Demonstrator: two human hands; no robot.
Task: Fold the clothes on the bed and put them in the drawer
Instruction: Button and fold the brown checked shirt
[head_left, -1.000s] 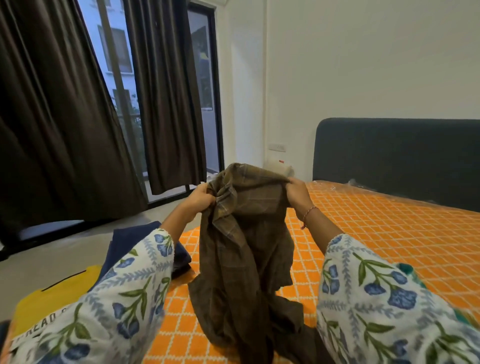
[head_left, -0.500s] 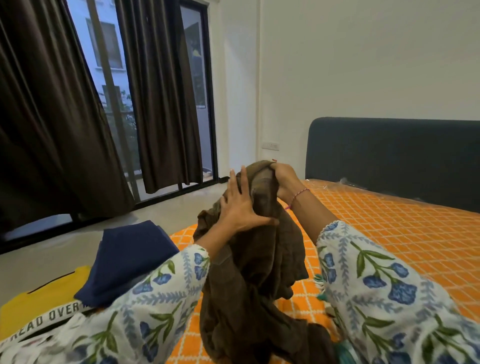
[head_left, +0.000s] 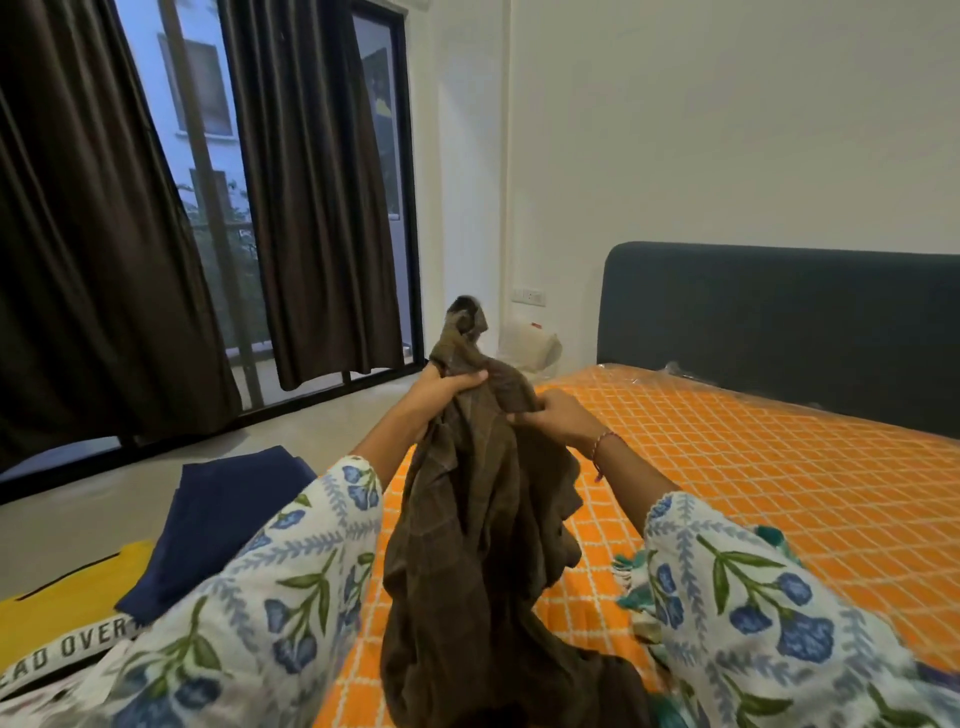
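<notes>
Both hands, left hand (head_left: 441, 392) and right hand (head_left: 558, 418), grip a brown checked shirt (head_left: 467, 545) above the orange bed (head_left: 779, 467).

The brown garment (head_left: 483, 519) is so bunched up you can't tell what kind of clothing it is, and its lower end runs off the bottom edge. The left hand (head_left: 441, 389) has its fingertips buried in the cloth, same with the right hand (head_left: 556, 418). The yellow shirt (head_left: 57, 618) is cut off at the left edge, so its print only reads partway. The navy cloth (head_left: 218, 525) is partly behind the left sleeve (head_left: 249, 597). The bed (head_left: 779, 467) runs out past the right edge.
</notes>
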